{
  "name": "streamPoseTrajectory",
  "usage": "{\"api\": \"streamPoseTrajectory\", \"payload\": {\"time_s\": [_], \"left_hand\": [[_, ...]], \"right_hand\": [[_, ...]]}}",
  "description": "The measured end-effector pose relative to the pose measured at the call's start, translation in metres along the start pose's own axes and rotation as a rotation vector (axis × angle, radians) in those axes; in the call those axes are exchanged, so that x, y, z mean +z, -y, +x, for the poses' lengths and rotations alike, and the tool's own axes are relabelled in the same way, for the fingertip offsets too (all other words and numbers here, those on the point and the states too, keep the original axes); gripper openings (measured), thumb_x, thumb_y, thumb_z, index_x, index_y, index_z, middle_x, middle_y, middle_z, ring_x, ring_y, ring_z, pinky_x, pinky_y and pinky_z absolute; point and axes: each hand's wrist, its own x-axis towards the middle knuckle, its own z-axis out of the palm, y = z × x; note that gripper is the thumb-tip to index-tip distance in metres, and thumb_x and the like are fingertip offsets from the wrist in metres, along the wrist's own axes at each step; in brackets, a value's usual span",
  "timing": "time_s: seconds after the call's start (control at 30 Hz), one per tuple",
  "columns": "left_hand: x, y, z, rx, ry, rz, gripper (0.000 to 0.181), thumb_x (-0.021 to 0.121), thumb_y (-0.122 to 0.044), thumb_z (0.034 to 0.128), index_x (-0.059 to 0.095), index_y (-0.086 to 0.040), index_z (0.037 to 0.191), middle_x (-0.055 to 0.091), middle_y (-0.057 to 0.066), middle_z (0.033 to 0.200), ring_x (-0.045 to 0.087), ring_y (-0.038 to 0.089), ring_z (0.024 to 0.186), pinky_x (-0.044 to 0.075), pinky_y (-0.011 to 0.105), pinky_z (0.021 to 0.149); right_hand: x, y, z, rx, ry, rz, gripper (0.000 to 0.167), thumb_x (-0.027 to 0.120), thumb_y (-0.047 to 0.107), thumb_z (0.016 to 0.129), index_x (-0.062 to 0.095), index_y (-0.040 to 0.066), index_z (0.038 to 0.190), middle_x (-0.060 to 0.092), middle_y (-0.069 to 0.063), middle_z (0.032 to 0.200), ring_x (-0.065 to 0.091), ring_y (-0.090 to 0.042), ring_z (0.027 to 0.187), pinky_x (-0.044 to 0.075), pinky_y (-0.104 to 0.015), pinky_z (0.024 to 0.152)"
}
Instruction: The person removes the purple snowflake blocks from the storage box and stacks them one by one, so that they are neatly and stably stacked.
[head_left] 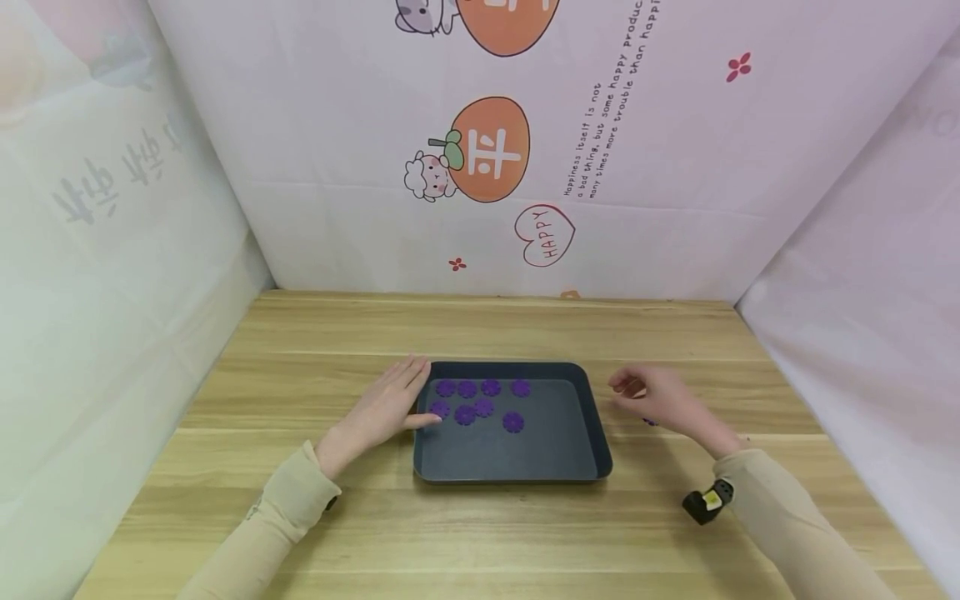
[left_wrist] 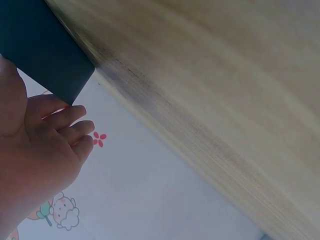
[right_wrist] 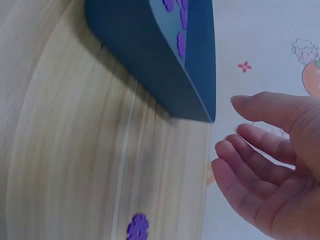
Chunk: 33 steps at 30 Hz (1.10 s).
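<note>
A dark grey tray point(head_left: 525, 454) lies on the wooden table, with several purple notched discs point(head_left: 513, 422) spread over its left and back parts. My left hand point(head_left: 382, 404) rests on the tray's left rim, fingers straight along the far corner and thumb over the inside. To the right of the tray, my right hand point(head_left: 656, 396) hovers above the table with its fingers loosely bent. Nothing shows between those fingers in the right wrist view. One more purple notched disc point(right_wrist: 138, 227) lies on the table, mostly hidden beneath the right hand in the head view.
The wooden table point(head_left: 480, 542) reaches back to a white printed cloth point(head_left: 337, 225). More white cloth hangs along the left and right sides. The tray's raised walls point(right_wrist: 145, 60) stand between the right hand and the discs inside.
</note>
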Motion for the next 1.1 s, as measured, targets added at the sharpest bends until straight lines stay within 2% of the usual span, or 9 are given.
{"api": "streamPoseTrajectory", "payload": {"time_s": [0.37, 0.67, 0.83, 1.1], "left_hand": [[0.001, -0.002, -0.002, -0.005, 0.021, -0.012, 0.087, 0.065, -0.053, 0.0897, 0.041, 0.009, 0.146, 0.042, 0.027, 0.152, 0.038, 0.043, 0.144, 0.034, 0.053, 0.121], [0.002, -0.002, -0.005, -0.008, 0.022, -0.023, 0.088, 0.066, -0.052, 0.0894, 0.04, 0.009, 0.147, 0.04, 0.027, 0.153, 0.036, 0.043, 0.145, 0.033, 0.053, 0.121], [0.002, -0.002, -0.005, -0.012, 0.025, -0.035, 0.088, 0.066, -0.053, 0.0893, 0.039, 0.009, 0.147, 0.039, 0.027, 0.154, 0.035, 0.043, 0.146, 0.032, 0.054, 0.122], [0.001, 0.0, -0.002, -0.008, 0.021, -0.039, 0.089, 0.065, -0.053, 0.0901, 0.037, 0.009, 0.148, 0.038, 0.028, 0.154, 0.035, 0.043, 0.146, 0.031, 0.053, 0.122]], "right_hand": [[0.012, 0.012, 0.006, -0.022, 0.037, 0.072, 0.023, 0.076, 0.016, 0.087, 0.069, 0.0, 0.102, 0.072, -0.01, 0.094, 0.068, -0.015, 0.083, 0.06, -0.021, 0.07], [0.022, 0.021, 0.014, -0.052, 0.052, 0.082, 0.024, 0.076, 0.018, 0.087, 0.069, 0.001, 0.103, 0.073, -0.015, 0.098, 0.069, -0.017, 0.086, 0.06, -0.022, 0.071], [0.026, 0.029, 0.019, -0.087, 0.074, 0.114, 0.021, 0.076, 0.017, 0.087, 0.068, 0.003, 0.101, 0.072, -0.016, 0.098, 0.068, -0.014, 0.084, 0.061, -0.024, 0.072], [0.032, 0.045, 0.029, -0.127, 0.096, 0.087, 0.021, 0.078, 0.018, 0.085, 0.068, 0.007, 0.099, 0.072, -0.003, 0.089, 0.065, -0.006, 0.077, 0.056, -0.018, 0.067]]}}
